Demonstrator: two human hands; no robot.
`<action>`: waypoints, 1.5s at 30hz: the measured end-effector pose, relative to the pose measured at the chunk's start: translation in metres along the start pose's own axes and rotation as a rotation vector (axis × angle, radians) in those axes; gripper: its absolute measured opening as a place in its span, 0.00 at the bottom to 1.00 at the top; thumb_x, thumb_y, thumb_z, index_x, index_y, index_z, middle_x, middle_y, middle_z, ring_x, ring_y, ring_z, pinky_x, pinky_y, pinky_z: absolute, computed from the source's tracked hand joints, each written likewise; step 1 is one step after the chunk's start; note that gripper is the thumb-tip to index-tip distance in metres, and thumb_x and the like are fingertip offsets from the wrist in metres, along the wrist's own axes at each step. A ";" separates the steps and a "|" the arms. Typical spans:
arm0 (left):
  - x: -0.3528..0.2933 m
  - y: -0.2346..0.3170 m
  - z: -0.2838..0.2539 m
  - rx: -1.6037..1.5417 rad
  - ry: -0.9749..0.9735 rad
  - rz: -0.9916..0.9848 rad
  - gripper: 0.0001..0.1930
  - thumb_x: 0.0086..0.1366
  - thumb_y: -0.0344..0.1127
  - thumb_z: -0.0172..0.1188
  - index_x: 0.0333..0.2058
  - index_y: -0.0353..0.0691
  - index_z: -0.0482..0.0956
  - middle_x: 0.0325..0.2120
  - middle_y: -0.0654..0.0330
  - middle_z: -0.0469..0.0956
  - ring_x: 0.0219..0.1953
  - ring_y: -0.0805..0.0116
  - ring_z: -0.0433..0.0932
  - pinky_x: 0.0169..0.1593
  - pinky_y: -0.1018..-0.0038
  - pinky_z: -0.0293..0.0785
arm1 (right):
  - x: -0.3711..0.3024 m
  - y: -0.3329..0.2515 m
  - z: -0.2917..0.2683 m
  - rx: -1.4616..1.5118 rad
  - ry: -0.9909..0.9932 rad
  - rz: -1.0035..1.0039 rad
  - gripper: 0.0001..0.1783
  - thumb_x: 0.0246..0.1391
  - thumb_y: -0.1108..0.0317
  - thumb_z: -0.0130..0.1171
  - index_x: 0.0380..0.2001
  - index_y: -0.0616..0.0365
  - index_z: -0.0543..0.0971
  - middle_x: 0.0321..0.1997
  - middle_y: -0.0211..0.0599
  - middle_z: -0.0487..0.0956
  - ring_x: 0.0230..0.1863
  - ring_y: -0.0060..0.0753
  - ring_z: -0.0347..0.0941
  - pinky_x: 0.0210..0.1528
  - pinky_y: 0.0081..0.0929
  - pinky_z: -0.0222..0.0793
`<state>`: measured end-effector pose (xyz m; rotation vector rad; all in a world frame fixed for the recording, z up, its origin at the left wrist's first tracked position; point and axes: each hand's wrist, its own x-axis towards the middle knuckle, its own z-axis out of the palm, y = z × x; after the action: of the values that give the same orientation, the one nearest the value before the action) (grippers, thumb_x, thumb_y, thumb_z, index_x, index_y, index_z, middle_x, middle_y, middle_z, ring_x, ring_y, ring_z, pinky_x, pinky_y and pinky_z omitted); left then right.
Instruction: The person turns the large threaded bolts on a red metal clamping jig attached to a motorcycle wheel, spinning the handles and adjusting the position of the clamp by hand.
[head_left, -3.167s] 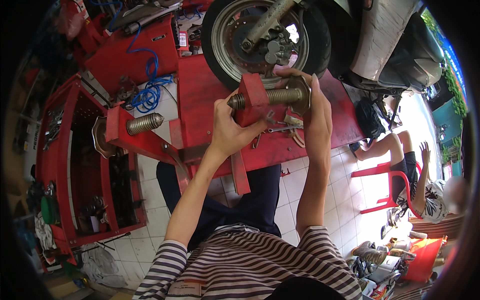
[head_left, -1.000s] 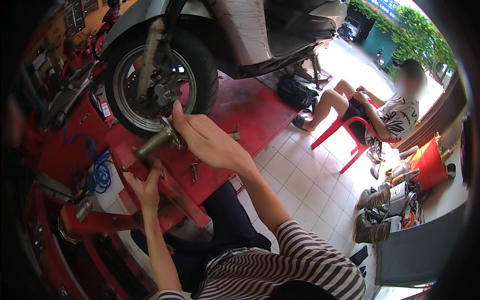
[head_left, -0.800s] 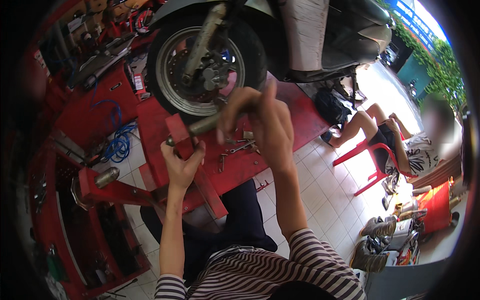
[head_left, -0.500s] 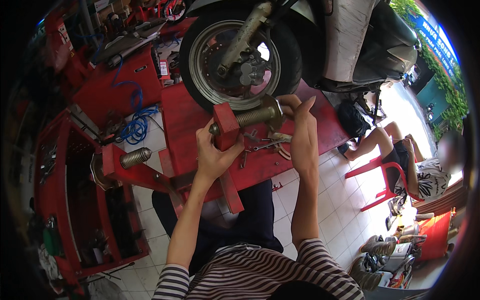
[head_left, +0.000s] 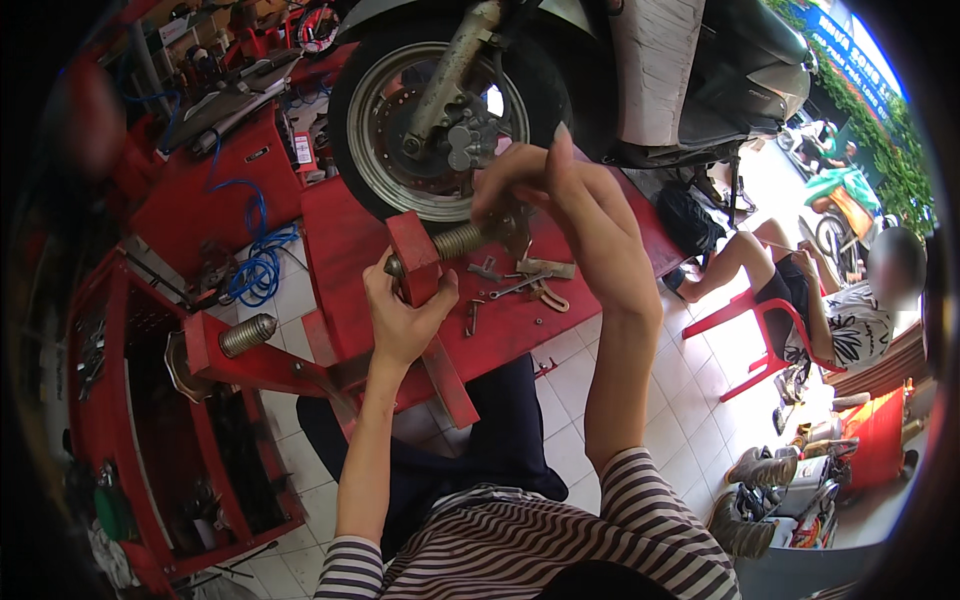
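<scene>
1. Screw (head_left: 458,241), thick and coarse-threaded, runs left to right through a red block (head_left: 412,245) over the far part of a red platform (head_left: 345,265); its pointed tip shows at the left, its wavy flange (head_left: 517,235) at the right.
2. The left hand (head_left: 405,320) pinches the red block from the near side, thumb on the right, fingers on the left.
3. The right hand (head_left: 590,205) arches over the flange with curled fingers and one digit pointing up; blur hides its fingertips, so I cannot tell whether they grip.
4. To the left, a red arm (head_left: 290,372) carries a second screw (head_left: 248,336) with its tip pointing right.
5. Just right of the left hand, a wrench (head_left: 515,287) and a curved metal piece (head_left: 552,297) lie on the platform.
6. Beyond the hands stands a scooter (head_left: 655,70), its front wheel (head_left: 400,120) on the platform.
7. Far left, a blue hose (head_left: 262,265) lies coiled; at the right, a person (head_left: 850,330) sits in a red chair (head_left: 730,362).
</scene>
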<state>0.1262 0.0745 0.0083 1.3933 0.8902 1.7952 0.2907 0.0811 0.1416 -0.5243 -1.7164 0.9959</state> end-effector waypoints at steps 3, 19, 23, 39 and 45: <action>0.001 0.002 -0.001 0.000 -0.015 0.018 0.10 0.51 0.26 0.66 0.30 0.37 0.73 0.18 0.67 0.72 0.18 0.80 0.70 0.23 0.80 0.65 | -0.030 -0.015 0.004 0.197 -0.055 0.035 0.27 0.70 0.55 0.41 0.29 0.65 0.79 0.25 0.33 0.79 0.23 0.18 0.74 0.26 0.18 0.67; 0.003 0.005 0.001 0.003 -0.059 0.013 0.10 0.51 0.26 0.64 0.32 0.35 0.73 0.19 0.66 0.72 0.21 0.79 0.70 0.28 0.79 0.66 | -0.047 0.038 -0.022 -0.194 -0.130 0.435 0.31 0.70 0.48 0.31 0.47 0.66 0.73 0.36 0.40 0.78 0.36 0.35 0.73 0.44 0.29 0.69; 0.001 0.004 0.002 0.011 -0.048 0.013 0.10 0.51 0.27 0.64 0.32 0.34 0.74 0.20 0.66 0.73 0.22 0.78 0.70 0.28 0.78 0.67 | -0.016 0.033 -0.025 0.295 -0.192 0.637 0.31 0.68 0.45 0.34 0.47 0.65 0.72 0.37 0.34 0.76 0.37 0.30 0.71 0.44 0.26 0.66; 0.001 0.008 -0.004 0.060 -0.072 0.001 0.13 0.49 0.28 0.65 0.35 0.33 0.76 0.23 0.61 0.78 0.23 0.74 0.76 0.30 0.77 0.69 | -0.080 0.088 0.043 -0.382 0.632 -0.397 0.06 0.59 0.69 0.57 0.33 0.61 0.78 0.37 0.39 0.80 0.51 0.38 0.74 0.49 0.37 0.66; 0.000 0.002 0.000 0.097 -0.055 0.002 0.15 0.48 0.29 0.66 0.36 0.34 0.76 0.23 0.61 0.78 0.21 0.72 0.74 0.29 0.76 0.68 | -0.053 0.066 -0.004 -0.099 0.224 0.425 0.41 0.69 0.41 0.21 0.39 0.67 0.77 0.31 0.37 0.78 0.40 0.30 0.72 0.47 0.25 0.65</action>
<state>0.1257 0.0737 0.0104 1.4968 0.9584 1.7270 0.3061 0.0801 0.0587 -1.0568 -1.4877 1.1010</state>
